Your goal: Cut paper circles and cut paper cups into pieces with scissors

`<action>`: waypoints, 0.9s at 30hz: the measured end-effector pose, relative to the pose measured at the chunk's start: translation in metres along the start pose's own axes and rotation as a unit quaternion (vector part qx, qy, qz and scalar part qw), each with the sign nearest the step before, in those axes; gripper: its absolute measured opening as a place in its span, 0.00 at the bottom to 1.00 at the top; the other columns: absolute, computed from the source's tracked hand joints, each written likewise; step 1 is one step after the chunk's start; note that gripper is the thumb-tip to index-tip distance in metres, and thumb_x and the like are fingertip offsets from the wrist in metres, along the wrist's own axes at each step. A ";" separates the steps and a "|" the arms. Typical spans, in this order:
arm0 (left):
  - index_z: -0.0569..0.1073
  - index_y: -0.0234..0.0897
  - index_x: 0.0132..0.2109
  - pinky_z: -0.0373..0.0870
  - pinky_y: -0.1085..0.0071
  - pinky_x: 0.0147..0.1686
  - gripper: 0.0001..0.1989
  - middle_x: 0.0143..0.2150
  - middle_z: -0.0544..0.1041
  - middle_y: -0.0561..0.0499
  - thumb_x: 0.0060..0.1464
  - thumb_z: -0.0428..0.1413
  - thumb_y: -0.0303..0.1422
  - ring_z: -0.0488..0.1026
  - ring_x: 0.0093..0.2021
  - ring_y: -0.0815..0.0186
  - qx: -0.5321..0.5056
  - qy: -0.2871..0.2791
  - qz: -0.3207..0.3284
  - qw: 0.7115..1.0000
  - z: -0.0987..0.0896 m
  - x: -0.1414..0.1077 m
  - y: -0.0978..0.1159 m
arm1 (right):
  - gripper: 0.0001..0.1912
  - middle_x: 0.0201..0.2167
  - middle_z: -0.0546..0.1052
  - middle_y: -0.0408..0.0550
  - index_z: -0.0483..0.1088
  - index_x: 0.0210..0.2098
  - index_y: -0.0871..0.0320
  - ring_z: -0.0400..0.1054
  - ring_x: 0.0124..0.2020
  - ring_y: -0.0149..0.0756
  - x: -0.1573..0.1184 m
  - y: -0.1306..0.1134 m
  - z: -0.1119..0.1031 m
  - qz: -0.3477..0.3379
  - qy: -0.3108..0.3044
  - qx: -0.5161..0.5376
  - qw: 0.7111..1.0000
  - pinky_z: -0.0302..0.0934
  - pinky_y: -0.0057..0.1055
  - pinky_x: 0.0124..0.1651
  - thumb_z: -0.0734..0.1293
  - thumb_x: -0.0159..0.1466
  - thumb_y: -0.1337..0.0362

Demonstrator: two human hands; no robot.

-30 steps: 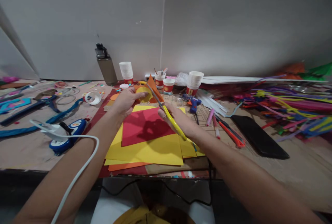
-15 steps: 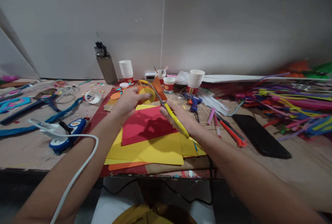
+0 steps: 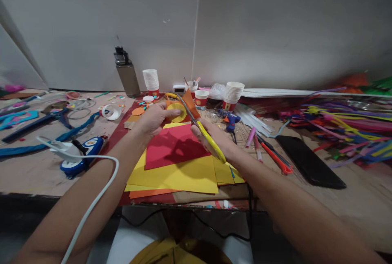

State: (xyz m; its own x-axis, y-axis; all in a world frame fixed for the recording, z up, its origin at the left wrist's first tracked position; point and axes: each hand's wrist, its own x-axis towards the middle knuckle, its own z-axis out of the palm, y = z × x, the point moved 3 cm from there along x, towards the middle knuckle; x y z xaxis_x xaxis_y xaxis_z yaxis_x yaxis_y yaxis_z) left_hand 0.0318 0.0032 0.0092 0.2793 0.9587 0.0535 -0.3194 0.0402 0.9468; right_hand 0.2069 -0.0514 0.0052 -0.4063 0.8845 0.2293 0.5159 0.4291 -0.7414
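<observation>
My left hand (image 3: 154,118) is closed, pinching a yellow round piece (image 3: 177,113) and orange paper (image 3: 192,103) with the thumb on top. My right hand (image 3: 210,133) grips yellow-handled scissors (image 3: 211,138). Their metal blades point up and left along the edge of the orange paper, close to the yellow round piece. The fingers inside the handles are partly hidden. Below both hands lies a red sheet (image 3: 171,149) on top of yellow sheets (image 3: 180,178).
Stacked paper cups (image 3: 150,81), a bottle (image 3: 128,78) and a blue glue gun (image 3: 232,123) stand or lie beyond my hands. To the right are a black phone (image 3: 309,161) and colourful pipe cleaners (image 3: 346,129). A white cable (image 3: 101,198) crosses my left forearm.
The view has shifted slightly, so the whole scene sits a little further right. My hands, the scissors and the paper keep nearly the same pose.
</observation>
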 end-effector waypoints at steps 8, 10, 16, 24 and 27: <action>0.78 0.30 0.40 0.74 0.67 0.39 0.19 0.35 0.80 0.45 0.36 0.67 0.27 0.78 0.37 0.61 0.010 -0.024 -0.006 1.000 -0.002 -0.001 0.003 | 0.18 0.27 0.65 0.42 0.60 0.30 0.56 0.57 0.29 0.31 0.001 -0.002 -0.002 -0.026 0.011 -0.042 0.999 0.51 0.29 0.32 0.58 0.64 0.48; 0.78 0.30 0.40 0.74 0.67 0.38 0.19 0.35 0.80 0.45 0.36 0.67 0.27 0.78 0.36 0.61 0.011 -0.026 -0.008 1.000 -0.002 -0.002 0.004 | 0.18 0.27 0.65 0.42 0.60 0.30 0.57 0.58 0.29 0.31 0.001 -0.003 -0.002 -0.026 0.011 -0.048 0.998 0.51 0.29 0.32 0.58 0.64 0.48; 0.78 0.29 0.39 0.73 0.69 0.38 0.17 0.33 0.80 0.45 0.36 0.66 0.24 0.78 0.34 0.62 0.015 -0.002 -0.017 1.000 -0.003 -0.003 0.007 | 0.18 0.26 0.65 0.41 0.60 0.29 0.56 0.57 0.28 0.31 0.001 -0.004 -0.004 -0.017 -0.013 -0.031 0.999 0.51 0.29 0.31 0.58 0.64 0.48; 0.78 0.29 0.36 0.74 0.68 0.39 0.15 0.32 0.80 0.46 0.35 0.65 0.22 0.78 0.34 0.62 0.023 -0.004 -0.031 0.999 -0.006 -0.003 0.008 | 0.19 0.26 0.64 0.41 0.60 0.29 0.57 0.57 0.28 0.30 0.000 -0.007 -0.006 -0.027 -0.021 -0.019 0.999 0.52 0.29 0.32 0.59 0.64 0.47; 0.78 0.30 0.37 0.74 0.67 0.39 0.16 0.32 0.80 0.46 0.35 0.65 0.22 0.78 0.34 0.62 0.034 0.000 -0.032 0.999 -0.009 -0.002 0.007 | 0.19 0.25 0.64 0.40 0.59 0.28 0.56 0.57 0.27 0.30 -0.001 -0.008 -0.006 -0.025 -0.030 -0.014 0.999 0.52 0.29 0.31 0.58 0.64 0.47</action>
State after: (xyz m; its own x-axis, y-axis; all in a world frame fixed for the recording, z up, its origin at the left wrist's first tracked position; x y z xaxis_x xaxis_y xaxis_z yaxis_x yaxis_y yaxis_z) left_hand 0.0212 0.0043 0.0132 0.2978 0.9546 -0.0083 -0.2392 0.0830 0.9674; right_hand 0.2075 -0.0545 0.0149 -0.4763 0.8497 0.2260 0.5140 0.4776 -0.7125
